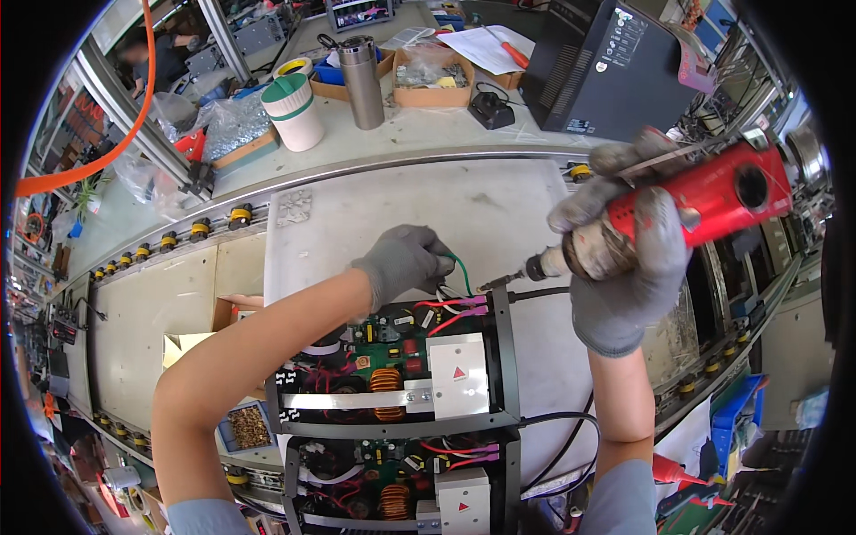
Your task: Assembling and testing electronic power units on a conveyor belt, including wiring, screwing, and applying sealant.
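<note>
My right hand (637, 241), in a grey glove, is wrapped round a red power screwdriver (713, 201). Its bit points left and reaches the upper right corner of an open electronics unit (383, 357), near a green wire (463, 275). My left hand (406, 263), also gloved in grey, is closed at the unit's far edge, its fingers pinching beside the green wire; what exactly lies between the fingertips is partly hidden. The unit shows a green circuit board, a copper coil (387, 392), red wires and a white cover plate (458, 374). A second similar unit (401, 481) sits nearer to me.
Both units rest on a white board (357, 214) on a roller conveyor. Behind stand a steel flask (361, 85), a white cup (292, 114), a parts box (433, 80) and a black computer case (606, 71). A blue tray of screws (248, 428) lies left; black cables (562, 455) run right.
</note>
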`<action>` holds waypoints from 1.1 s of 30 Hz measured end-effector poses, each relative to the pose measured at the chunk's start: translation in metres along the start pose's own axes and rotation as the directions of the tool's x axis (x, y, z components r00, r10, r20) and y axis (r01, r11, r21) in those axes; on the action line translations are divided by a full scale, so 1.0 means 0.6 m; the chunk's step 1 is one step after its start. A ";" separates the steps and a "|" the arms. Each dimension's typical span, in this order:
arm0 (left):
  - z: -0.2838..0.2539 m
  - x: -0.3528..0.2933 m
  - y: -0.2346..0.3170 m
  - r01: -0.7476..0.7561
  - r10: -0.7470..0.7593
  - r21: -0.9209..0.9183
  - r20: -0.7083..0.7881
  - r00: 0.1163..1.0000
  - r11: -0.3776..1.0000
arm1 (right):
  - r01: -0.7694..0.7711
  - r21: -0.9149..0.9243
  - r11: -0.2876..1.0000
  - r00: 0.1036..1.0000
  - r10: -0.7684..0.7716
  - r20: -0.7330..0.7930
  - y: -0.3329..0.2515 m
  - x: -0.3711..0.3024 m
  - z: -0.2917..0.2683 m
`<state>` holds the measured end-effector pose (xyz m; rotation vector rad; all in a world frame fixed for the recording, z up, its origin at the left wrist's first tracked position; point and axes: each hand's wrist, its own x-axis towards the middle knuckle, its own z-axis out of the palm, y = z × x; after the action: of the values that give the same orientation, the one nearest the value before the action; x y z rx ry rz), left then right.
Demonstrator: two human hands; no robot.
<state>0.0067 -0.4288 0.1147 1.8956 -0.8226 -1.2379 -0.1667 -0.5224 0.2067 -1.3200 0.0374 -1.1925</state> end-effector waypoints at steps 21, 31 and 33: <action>0.014 -0.015 -0.007 0.174 -0.184 0.153 0.050 0.982 0.973 | -0.289 -0.088 0.953 0.956 0.293 0.025 0.071 0.017 0.028; 0.017 -0.011 -0.012 0.157 -0.161 0.051 0.102 0.982 0.986 | -0.328 -0.061 0.943 0.943 0.330 0.036 0.087 0.007 0.018; 0.018 -0.008 -0.018 0.159 -0.161 0.027 0.101 0.982 0.987 | -0.331 -0.060 0.942 0.943 0.333 0.029 0.090 0.006 0.017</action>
<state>-0.0037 -0.4215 0.1047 1.9579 -0.7494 -1.4403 -0.1245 -0.5287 0.1720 -1.3232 0.2570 -0.8831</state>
